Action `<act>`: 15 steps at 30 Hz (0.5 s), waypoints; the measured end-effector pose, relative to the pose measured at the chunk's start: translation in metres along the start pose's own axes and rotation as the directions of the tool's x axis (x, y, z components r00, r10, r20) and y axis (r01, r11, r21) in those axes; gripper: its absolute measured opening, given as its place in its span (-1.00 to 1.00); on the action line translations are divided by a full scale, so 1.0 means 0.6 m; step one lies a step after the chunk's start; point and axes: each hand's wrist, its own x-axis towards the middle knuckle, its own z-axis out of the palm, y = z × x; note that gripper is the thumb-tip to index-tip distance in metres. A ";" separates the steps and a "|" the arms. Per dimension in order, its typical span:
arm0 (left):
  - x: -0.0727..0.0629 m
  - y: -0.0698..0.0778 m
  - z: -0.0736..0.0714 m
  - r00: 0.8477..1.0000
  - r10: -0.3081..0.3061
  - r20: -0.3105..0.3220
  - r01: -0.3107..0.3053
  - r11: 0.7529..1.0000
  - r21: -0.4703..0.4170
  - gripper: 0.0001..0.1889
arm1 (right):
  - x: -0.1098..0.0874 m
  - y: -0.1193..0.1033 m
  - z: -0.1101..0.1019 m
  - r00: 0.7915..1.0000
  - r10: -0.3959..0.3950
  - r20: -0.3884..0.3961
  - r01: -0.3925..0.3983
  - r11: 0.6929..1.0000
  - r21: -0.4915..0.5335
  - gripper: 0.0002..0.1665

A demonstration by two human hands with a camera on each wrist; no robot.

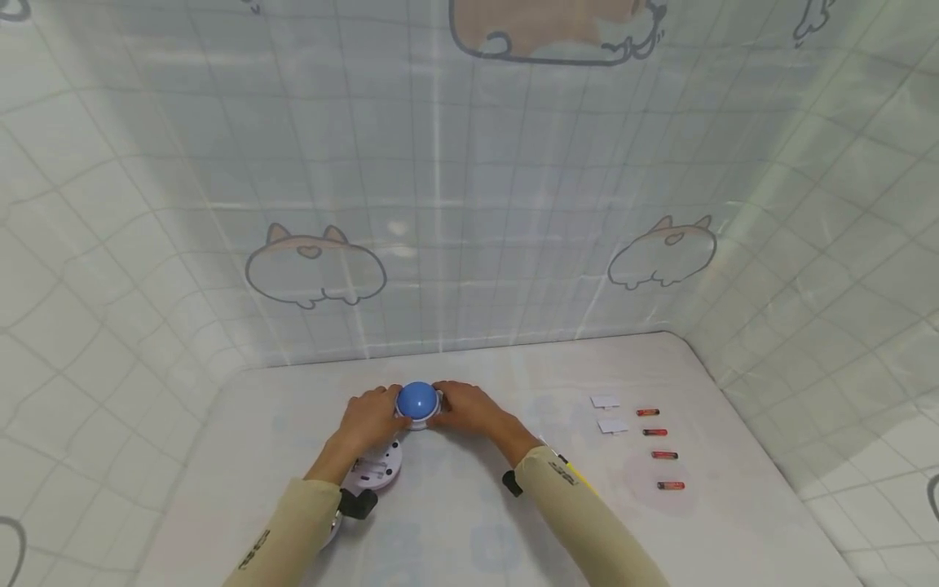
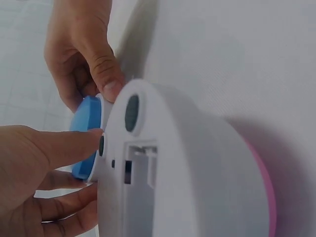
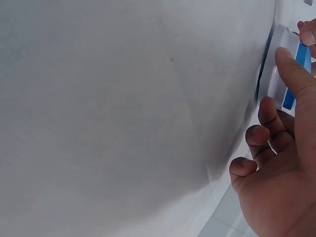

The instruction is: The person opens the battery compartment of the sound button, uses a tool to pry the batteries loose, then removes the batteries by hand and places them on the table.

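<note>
A round push button with a blue dome (image 1: 417,399) and a white base sits near the back of the table. My left hand (image 1: 372,417) holds its left side between thumb and fingers. On the opposite side my right hand (image 1: 472,410) grips the white rim, its thumb at the front. The right wrist view shows the right thumb along the white base (image 3: 273,76), dome facing away. Just in front of the left hand lies a second round button (image 1: 393,466), underside up, its battery compartment uncovered. A pink rim (image 2: 266,190) shows on it in the left wrist view.
Another round white object (image 1: 333,530) is mostly hidden by the left sleeve. To the right lie two small white pieces (image 1: 612,426) and several red batteries (image 1: 664,455) in a column. A thin yellow tool (image 1: 582,478) is partly covered by the right forearm. Patterned walls enclose the table.
</note>
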 end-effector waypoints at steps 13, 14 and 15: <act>-0.008 0.014 -0.009 1.000 0.017 -0.005 -0.018 0.996 -0.085 -0.34 | -0.027 0.020 -0.024 1.000 -0.014 -0.022 0.018 0.981 0.193 -0.15; -0.010 0.015 -0.010 1.000 0.026 -0.005 -0.026 0.995 -0.100 -0.35 | -0.031 0.022 -0.026 0.999 -0.016 -0.029 0.021 0.978 0.206 -0.15; -0.011 0.016 -0.011 0.999 0.032 -0.004 -0.032 0.993 -0.117 -0.35 | -0.035 0.024 -0.027 0.999 -0.017 -0.035 0.024 0.975 0.220 -0.15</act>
